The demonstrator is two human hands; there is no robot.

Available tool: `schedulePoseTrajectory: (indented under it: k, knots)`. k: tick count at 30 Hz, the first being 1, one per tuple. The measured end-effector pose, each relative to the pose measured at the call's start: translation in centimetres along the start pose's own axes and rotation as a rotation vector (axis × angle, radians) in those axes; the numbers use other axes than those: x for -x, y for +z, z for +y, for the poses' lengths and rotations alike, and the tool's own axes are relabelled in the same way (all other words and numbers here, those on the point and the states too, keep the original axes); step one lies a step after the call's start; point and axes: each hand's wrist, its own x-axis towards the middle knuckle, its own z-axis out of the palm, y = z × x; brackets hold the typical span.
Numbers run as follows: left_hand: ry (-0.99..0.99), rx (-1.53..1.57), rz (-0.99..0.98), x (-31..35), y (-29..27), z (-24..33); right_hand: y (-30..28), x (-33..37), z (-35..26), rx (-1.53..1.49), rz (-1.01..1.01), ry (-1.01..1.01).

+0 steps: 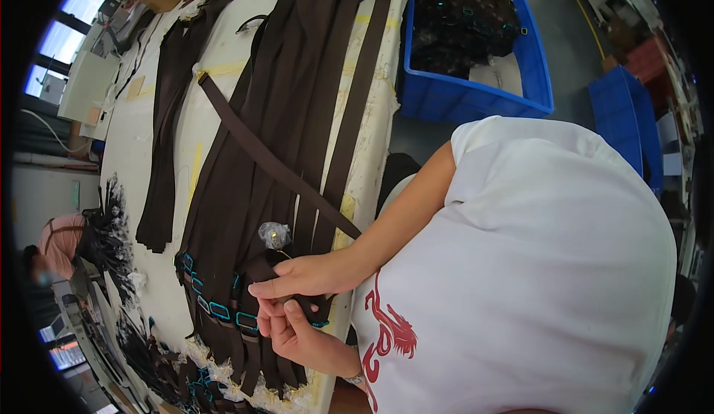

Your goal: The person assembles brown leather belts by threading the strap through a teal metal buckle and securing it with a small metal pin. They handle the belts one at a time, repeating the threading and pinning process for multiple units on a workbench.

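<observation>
Both my arms reach in from the right side. My right hand is the upper one, closed with its thumb pressed on a folded dark brown webbing strap. Just below it, my left hand has curled fingers and a thumb pinching at the same strap; the exact grip is partly hidden. A small plastic-wrapped metal fitting lies beside my right fingers. Beneath my hands spreads a thick layer of dark brown straps, with turquoise-edged rectangular buckles near their lower ends. One strap with a gold-coloured end crosses diagonally over them to my right forearm.
A second strap bundle lies farther across the white table. A blue crate full of dark buckled pieces stands beside the table's edge; another blue bin is farther right. A person in pink bends across the table.
</observation>
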Motion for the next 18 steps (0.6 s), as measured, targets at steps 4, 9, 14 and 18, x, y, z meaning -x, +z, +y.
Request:
schedulePoseTrajectory:
  k: [4,9,14,18]
  knots:
    - [0.111,-0.286,-0.155,0.2,-2.0,1.7,-0.1,0.2,0.1,0.098,0.107,0.156]
    - [0.590,-0.673,-0.032,-0.6,-2.8,-0.3,1.1,-0.1,1.2,0.162,0.113,0.099]
    - [0.613,-0.732,0.078,-1.4,-2.9,-2.1,1.7,0.1,3.4,0.241,0.189,-0.011]
    - [0.443,-0.703,0.018,-1.8,-2.8,-1.6,1.3,0.1,3.1,0.543,0.222,0.034]
